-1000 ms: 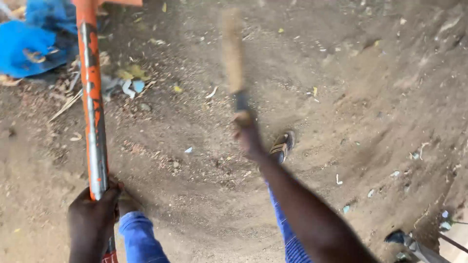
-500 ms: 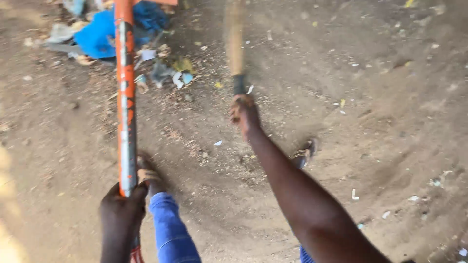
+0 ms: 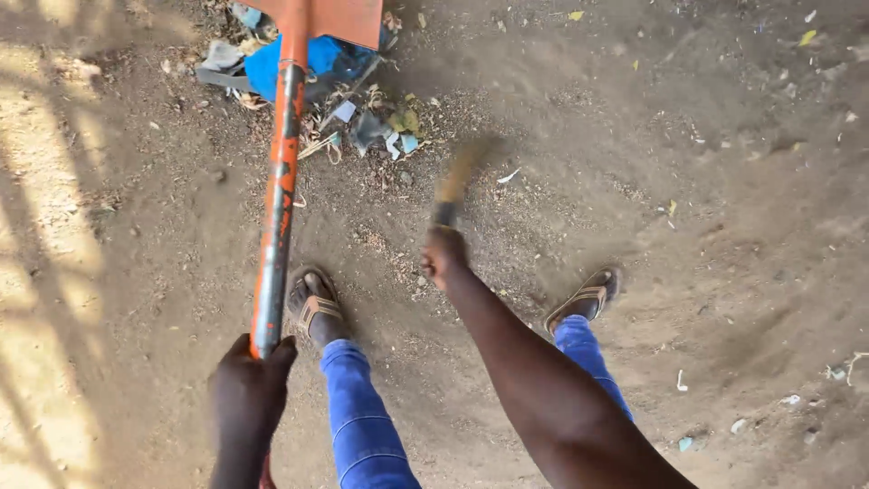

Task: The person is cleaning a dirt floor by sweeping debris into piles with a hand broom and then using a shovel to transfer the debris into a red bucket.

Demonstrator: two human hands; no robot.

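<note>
My left hand [image 3: 249, 385] grips the long worn orange handle of a shovel [image 3: 276, 190]; its orange blade [image 3: 339, 18] rests at the top, by a pile of litter [image 3: 362, 127] with blue plastic and paper scraps. My right hand [image 3: 444, 254] is closed on the dark handle of a short broom [image 3: 457, 172], whose straw end is blurred by motion and points toward the litter pile. Both of my legs in blue jeans and sandals stand between the two tools on the dirt ground.
Bare packed earth [image 3: 724, 226] lies all around, dotted with small scraps of paper and leaves. Sunlit patches fall along the left edge [image 3: 36, 272]. My left foot [image 3: 312, 303] stands right beside the shovel shaft.
The view has shifted so the shovel and litter pile sit further right and closer. The broom has swung down and toward the litter pile; my feet have come into view.
</note>
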